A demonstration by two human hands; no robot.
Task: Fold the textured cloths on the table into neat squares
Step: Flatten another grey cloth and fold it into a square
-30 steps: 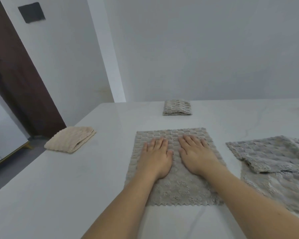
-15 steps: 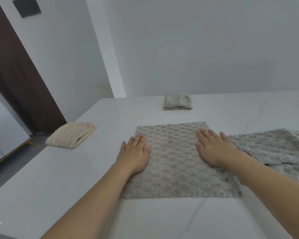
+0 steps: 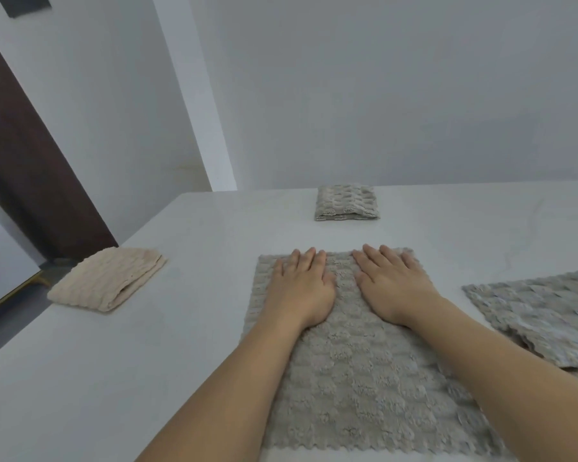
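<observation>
A grey textured cloth (image 3: pixel 357 378) lies spread flat on the white table (image 3: pixel 187 361) right in front of me. My left hand (image 3: pixel 301 288) and my right hand (image 3: pixel 392 285) rest palm down, side by side, on its far half, fingers straight and reaching almost to its far edge. A second grey cloth (image 3: pixel 544 315) lies loosely rumpled at the right. A folded grey cloth (image 3: pixel 346 203) sits near the table's far edge. A folded beige cloth (image 3: pixel 109 283) sits at the left edge.
The table's left edge runs diagonally past the beige cloth, with floor and a dark door (image 3: pixel 20 168) beyond. A grey wall (image 3: pixel 381 95) stands just behind the far edge.
Both hands slid inward from the cloth's left and right sides and now lie close together at its far middle. The view has moved closer to the cloth.
</observation>
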